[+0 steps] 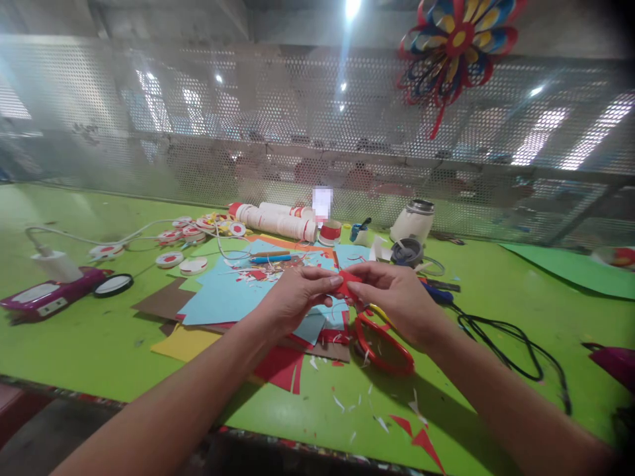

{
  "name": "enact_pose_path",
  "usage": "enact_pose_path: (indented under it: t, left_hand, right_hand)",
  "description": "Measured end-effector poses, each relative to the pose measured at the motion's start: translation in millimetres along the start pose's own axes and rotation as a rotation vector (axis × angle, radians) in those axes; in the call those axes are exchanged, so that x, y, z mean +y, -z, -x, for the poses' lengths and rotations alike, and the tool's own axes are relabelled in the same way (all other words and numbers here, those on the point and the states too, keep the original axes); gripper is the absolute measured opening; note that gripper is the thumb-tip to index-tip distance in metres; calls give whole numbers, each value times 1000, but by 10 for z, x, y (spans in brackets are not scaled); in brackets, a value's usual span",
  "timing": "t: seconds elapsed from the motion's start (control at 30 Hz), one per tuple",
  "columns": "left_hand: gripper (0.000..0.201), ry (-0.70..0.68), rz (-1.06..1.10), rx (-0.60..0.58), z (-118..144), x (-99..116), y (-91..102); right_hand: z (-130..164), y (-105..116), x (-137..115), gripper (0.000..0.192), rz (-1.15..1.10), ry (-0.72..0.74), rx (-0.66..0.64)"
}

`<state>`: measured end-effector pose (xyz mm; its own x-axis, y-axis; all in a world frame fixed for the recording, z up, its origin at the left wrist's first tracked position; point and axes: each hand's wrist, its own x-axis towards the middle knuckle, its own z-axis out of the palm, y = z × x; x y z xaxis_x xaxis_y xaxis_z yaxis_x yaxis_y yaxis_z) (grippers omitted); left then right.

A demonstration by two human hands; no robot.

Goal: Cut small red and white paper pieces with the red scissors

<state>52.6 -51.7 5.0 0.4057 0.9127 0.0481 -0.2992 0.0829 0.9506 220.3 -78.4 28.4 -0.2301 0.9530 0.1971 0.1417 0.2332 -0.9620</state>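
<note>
My left hand (294, 296) and my right hand (397, 299) meet above the green table (99, 344), both pinching a small red paper piece (346, 283) between fingertips. Red-handled scissors (381, 344) lie on the table just under my right hand. Below the hands lies a pile of coloured paper sheets (223, 297), light blue on top with red, yellow and brown underneath. Small red and white paper scraps (411, 433) are scattered near the front edge.
White paper cups lying stacked (278, 221), round red-and-white discs (186, 233), a white jar (413, 221), a black cable (501, 337), a pink device (47, 294) with white cord at left, a green sheet (570, 268) at right. A paper flower (454, 43) hangs on the mesh wall.
</note>
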Motion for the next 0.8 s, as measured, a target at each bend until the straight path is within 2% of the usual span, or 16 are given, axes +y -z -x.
enact_pose_path:
  t: [0.1,0.3,0.43,0.63,0.8]
  left_hand:
    - [14,-56,-69,18,18,-42,-57]
    - [11,-114,-266,186,37,-68,-150]
    - [12,-223,-483,257,42,-83,-164]
    - [14,-382,-696,226,50,-114,-144]
    - [14,-336,-739,222,63,-88,-149]
  right_hand:
    - [-14,-37,51,27,25,23,59]
    - [-32,-80,156,24,86,32,138]
    - [-34,-90,166,23,121,44,156]
    - [-44,-51,171,21,201,68,156]
    - [-30,-43,176,20,284,68,171]
